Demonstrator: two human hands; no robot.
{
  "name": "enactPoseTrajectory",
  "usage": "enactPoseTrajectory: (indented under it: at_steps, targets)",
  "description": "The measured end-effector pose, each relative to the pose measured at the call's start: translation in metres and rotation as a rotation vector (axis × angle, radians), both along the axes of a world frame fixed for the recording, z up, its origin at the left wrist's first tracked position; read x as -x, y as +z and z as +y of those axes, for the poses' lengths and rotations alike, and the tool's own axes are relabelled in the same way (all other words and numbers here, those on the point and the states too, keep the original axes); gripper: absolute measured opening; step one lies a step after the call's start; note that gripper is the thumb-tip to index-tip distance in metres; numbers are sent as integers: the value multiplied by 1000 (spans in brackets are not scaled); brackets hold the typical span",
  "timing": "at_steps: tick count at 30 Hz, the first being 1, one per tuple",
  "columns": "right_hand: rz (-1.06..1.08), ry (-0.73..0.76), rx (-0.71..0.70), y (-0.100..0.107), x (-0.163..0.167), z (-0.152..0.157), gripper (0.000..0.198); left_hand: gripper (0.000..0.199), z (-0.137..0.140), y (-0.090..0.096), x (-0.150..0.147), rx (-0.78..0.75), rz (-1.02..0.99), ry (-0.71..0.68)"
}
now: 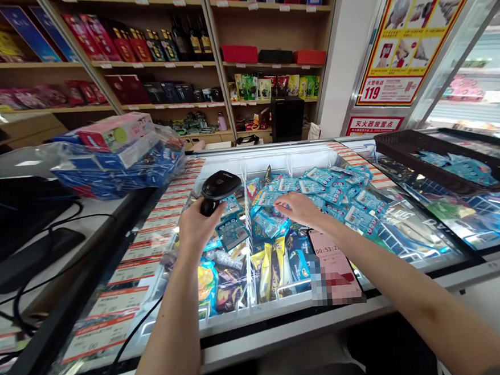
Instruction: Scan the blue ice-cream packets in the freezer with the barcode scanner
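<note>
A black handheld barcode scanner [221, 188] is gripped by the handle in my left hand [195, 225], its head turned to the right above the freezer's glass top. Its cable trails down toward the front left. My right hand [298, 208] reaches over a spread of small blue packets [318, 185], fingers bent together at the edge of one blue packet [268, 199] with a white barcode label. More blue packets [232, 232] lie below the scanner. Under my right forearm rests a phone [335, 264] showing a running timer.
Wrapped ice creams [276, 263] fill the freezer's wire baskets. A dark brown tray [428, 161] with blue packets stands at the right. Plastic-wrapped boxes [119, 154] are stacked at the left, near black cables [21, 283]. Stocked shelves [151, 60] line the back wall.
</note>
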State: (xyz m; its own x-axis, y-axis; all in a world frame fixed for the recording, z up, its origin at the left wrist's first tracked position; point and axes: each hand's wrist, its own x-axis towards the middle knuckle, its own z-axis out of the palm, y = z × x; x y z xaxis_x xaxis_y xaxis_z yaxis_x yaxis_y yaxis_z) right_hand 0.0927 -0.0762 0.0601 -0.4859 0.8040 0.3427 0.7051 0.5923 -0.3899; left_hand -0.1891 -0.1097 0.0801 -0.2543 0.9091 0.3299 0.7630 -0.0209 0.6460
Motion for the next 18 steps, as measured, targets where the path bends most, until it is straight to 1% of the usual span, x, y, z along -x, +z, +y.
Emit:
enactPoseTrajectory:
  at_steps: [4,8,11,14,16,18]
  targets:
    - [-71,72,29,-6,34,11,29,47,-5,-9,16,11,-71,54]
    - [-127,68,37,-11,67,25,37,47,-4,-13,27,10,-8,80]
    - [-111,30,65,-12,87,35,39,48,-2,-13,35,35,10,88]
    - [-68,-12,114,-12,103,49,39,48,-3,-15,43,51,-21,119]
    - [-29,10,135,-13,113,59,42,48,-3,-16,48,41,-51,149]
    - [-7,72,154,-13,122,68,46,47,-4,-16,51,27,-75,166]
